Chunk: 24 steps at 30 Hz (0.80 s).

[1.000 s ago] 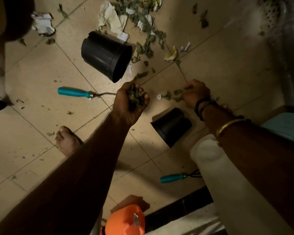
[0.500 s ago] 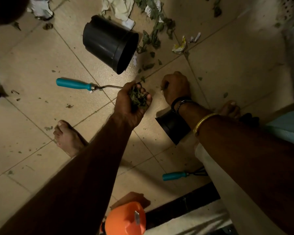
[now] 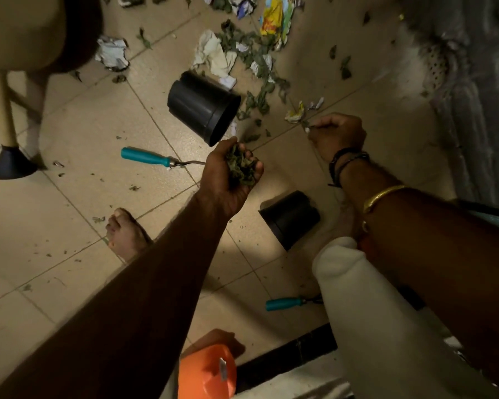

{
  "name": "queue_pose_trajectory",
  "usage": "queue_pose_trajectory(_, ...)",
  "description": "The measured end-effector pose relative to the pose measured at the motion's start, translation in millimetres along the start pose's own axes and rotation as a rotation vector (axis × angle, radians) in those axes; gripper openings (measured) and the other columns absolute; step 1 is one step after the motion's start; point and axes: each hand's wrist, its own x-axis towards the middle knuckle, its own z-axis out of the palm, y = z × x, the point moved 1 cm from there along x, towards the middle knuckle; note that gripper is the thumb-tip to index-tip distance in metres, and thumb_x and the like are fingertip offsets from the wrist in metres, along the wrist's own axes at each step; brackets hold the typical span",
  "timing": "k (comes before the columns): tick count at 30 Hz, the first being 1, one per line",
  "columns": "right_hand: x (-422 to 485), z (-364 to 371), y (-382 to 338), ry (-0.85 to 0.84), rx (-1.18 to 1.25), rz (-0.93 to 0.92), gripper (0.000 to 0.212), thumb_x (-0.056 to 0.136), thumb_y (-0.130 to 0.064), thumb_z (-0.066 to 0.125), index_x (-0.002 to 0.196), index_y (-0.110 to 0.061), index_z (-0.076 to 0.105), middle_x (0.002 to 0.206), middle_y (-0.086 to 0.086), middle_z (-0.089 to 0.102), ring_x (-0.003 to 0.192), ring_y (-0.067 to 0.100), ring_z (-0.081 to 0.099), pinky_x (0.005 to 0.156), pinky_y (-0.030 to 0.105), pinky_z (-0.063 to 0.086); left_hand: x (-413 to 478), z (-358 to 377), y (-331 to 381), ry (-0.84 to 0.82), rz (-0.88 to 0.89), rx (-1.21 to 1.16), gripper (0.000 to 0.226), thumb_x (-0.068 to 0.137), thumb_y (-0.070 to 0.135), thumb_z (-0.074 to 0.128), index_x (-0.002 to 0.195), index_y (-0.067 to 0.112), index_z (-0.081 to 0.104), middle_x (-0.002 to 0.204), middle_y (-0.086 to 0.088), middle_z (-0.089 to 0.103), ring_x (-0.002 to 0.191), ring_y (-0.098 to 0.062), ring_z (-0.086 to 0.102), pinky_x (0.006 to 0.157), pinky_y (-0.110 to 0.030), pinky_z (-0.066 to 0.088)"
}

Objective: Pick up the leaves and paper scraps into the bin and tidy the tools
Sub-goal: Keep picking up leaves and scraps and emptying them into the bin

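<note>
My left grip [image 3: 231,174] is curled round a bunch of leaves [image 3: 241,168], and my right grip [image 3: 337,136] pinches a small white scrap [image 3: 307,129] on the floor [image 3: 84,125], with the yellow-white paper scrap [image 3: 296,115] just past it, much nearer to it than to my left.

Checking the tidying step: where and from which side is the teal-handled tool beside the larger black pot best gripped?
The teal handle, from above: it lies flat, uncovered, on the floor, while its metal end runs behind the left hand.
</note>
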Motion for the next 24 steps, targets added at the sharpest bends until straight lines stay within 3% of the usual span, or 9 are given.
queue_pose_trajectory(4, 27.2, 6.3, -15.6, 0.024, -0.036, -0.081, 0.022, 0.072, -0.011, 0.080, 0.062, -0.026, 0.068, 0.084, 0.001, 0.076, 0.089, 0.017, 0.072, 0.084, 0.032, 0.059, 7.5, 11.3, -4.5, -0.004, -0.016, -0.015, 0.027, 0.096, 0.025, 0.056, 0.072, 0.013, 0.060, 0.072, -0.002, 0.055, 0.068, -0.014, 0.055, 0.062, -0.027, 0.055)
queue_pose_trajectory(8, 57.1, 21.8, -11.5, 0.002, -0.128, -0.090, 0.018, 0.071, -0.013, 0.077, 0.065, -0.027, 0.068, 0.084, -0.001, 0.075, 0.085, 0.018, 0.071, 0.082, 0.032, 0.059, 31.3, 13.9, -4.0, 0.018, -0.025, 0.014, 0.025, 0.097, 0.025, 0.055, 0.075, 0.012, 0.060, 0.072, -0.003, 0.057, 0.067, -0.016, 0.056, 0.062, -0.027, 0.055)
queue_pose_trajectory(11, 69.7, 30.3, -1.9, 0.010, -0.159, -0.110, 0.022, 0.066, -0.019, 0.081, 0.080, -0.026, 0.065, 0.096, 0.001, 0.072, 0.091, 0.021, 0.067, 0.081, 0.032, 0.057, 47.8, 14.5, -2.6, 0.039, -0.034, 0.060, 0.026, 0.098, 0.027, 0.054, 0.076, 0.013, 0.060, 0.075, -0.003, 0.057, 0.069, -0.016, 0.057, 0.059, -0.026, 0.054)
queue_pose_trajectory(16, 72.4, 33.2, 5.5, 0.039, -0.199, -0.082, 0.066, 0.066, -0.038, 0.084, 0.121, -0.021, 0.052, 0.126, 0.006, 0.046, 0.082, 0.012, 0.043, 0.071, 0.017, 0.037, 61.1, 17.3, -2.6, 0.058, -0.066, 0.088, 0.026, 0.097, 0.026, 0.055, 0.075, 0.013, 0.059, 0.074, -0.003, 0.055, 0.069, -0.015, 0.055, 0.059, -0.026, 0.055)
queue_pose_trajectory(20, 72.6, 40.7, 6.0, 0.019, -0.253, -0.148, 0.096, 0.053, -0.051, 0.092, 0.130, -0.017, 0.047, 0.133, 0.010, 0.039, 0.096, 0.019, 0.049, 0.077, 0.024, 0.044, 66.0, 19.0, -3.2, 0.051, -0.083, 0.093, 0.024, 0.096, 0.026, 0.056, 0.076, 0.013, 0.059, 0.074, -0.003, 0.056, 0.069, -0.015, 0.056, 0.059, -0.026, 0.055)
queue_pose_trajectory(22, 69.5, 48.0, 4.6, -0.023, -0.318, -0.231, 0.094, 0.053, -0.047, 0.094, 0.128, -0.014, 0.048, 0.133, 0.011, 0.040, 0.104, 0.023, 0.053, 0.083, 0.029, 0.048, 68.5, 19.0, -2.1, 0.051, -0.087, 0.089, 0.023, 0.096, 0.025, 0.057, 0.076, 0.013, 0.059, 0.074, -0.002, 0.056, 0.068, -0.014, 0.056, 0.059, -0.027, 0.055)
queue_pose_trajectory(24, 63.6, 57.8, 2.4, -0.053, -0.353, -0.314, 0.078, 0.059, -0.034, 0.093, 0.123, -0.014, 0.054, 0.131, 0.011, 0.045, 0.106, 0.026, 0.057, 0.086, 0.031, 0.049, 69.9, 19.0, -0.5, 0.046, -0.084, 0.079, 0.022, 0.095, 0.025, 0.058, 0.077, 0.013, 0.060, 0.075, -0.002, 0.056, 0.068, -0.014, 0.057, 0.060, -0.027, 0.055)
